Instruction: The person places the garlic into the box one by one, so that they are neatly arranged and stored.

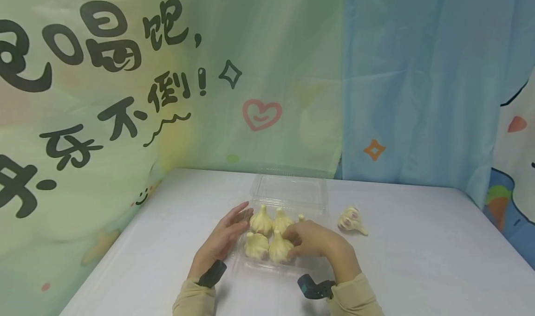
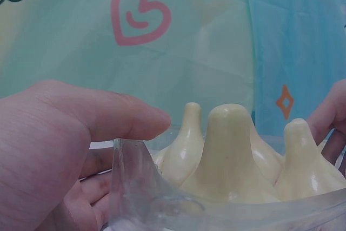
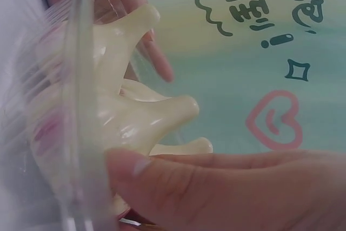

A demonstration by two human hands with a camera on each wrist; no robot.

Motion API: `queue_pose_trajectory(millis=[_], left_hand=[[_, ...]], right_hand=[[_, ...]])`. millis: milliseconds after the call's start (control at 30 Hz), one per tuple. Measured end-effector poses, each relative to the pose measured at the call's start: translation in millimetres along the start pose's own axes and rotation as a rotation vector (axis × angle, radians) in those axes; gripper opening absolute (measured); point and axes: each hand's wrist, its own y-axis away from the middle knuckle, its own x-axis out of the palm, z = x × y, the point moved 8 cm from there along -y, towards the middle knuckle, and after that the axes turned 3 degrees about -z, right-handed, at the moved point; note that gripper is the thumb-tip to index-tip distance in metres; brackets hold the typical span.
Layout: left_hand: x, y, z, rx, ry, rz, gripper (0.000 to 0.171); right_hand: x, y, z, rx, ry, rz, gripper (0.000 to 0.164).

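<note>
A clear plastic box (image 1: 271,268) holds several pale garlic bulbs (image 1: 261,221) with upright stems. My left hand (image 1: 223,235) rests along the box's left side. In the left wrist view its fairly straight thumb (image 2: 127,114) reaches over the rim, with the other fingers outside the wall. My right hand (image 1: 315,241) is over the right part of the box, its fingers curled and its thumb against the front garlic bulb (image 1: 280,248). In the right wrist view the thumb (image 3: 162,179) presses that bulb (image 3: 140,123) just inside the rim. The far fingers are mostly hidden.
The box's clear lid (image 1: 290,190) lies opened back behind it. A single garlic bulb (image 1: 352,220) with purplish streaks lies on the white table (image 1: 418,255) to the right. A printed curtain (image 1: 267,74) hangs along the table's back edge.
</note>
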Motion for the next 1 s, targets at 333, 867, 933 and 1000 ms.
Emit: queue_pose_trajectory(millis=[333, 867, 933, 1000], left_hand=[[-0.2, 0.2, -0.9, -0.002, -0.011, -0.001, 0.06], [-1.1, -0.2, 0.1, -0.017, -0.028, -0.023, 0.06], [-1.3, -0.3, 0.2, -0.018, -0.026, -0.024, 0.06], [-1.1, -0.5, 0.1, -0.015, -0.021, -0.02, 0.06]], right_hand=[[-2.3, 1.7, -4.3, 0.041, -0.031, -0.012, 0.036], [-45.4, 32.3, -26.1, 0.07, -0.135, -0.13, 0.034], [-51.4, 36.4, -32.7, 0.087, -0.142, -0.149, 0.033], [-57.6, 40.1, -40.2, 0.098, -0.133, -0.179, 0.033]])
